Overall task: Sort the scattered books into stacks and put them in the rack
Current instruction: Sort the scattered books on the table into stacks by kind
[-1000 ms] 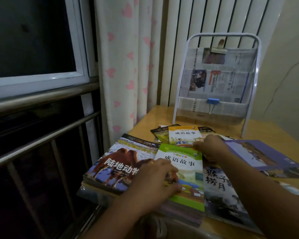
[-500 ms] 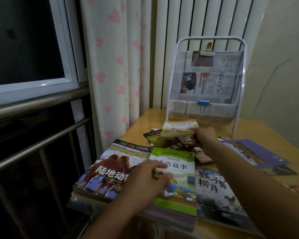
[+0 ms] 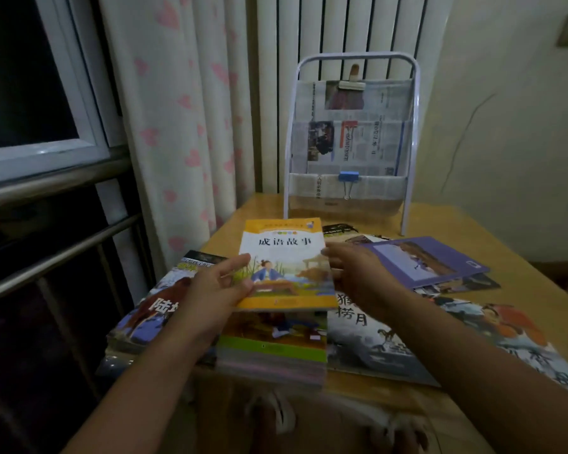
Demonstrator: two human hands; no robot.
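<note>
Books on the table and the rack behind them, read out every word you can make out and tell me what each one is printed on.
"成语故事": cover of the orange-bordered book held between the left hand and right hand.
"陆": camel-cover book; the rest is hidden by the left hand.
"捞月": grey picture book; the character above is part hidden.
Newspaper lining in the rack: print too small to read.
Purple booklet: no legible text.

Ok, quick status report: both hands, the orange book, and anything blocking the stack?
Left hand and right hand grip the orange book by its side edges. Book held just above the green-book stack. Nothing in the way.
</note>
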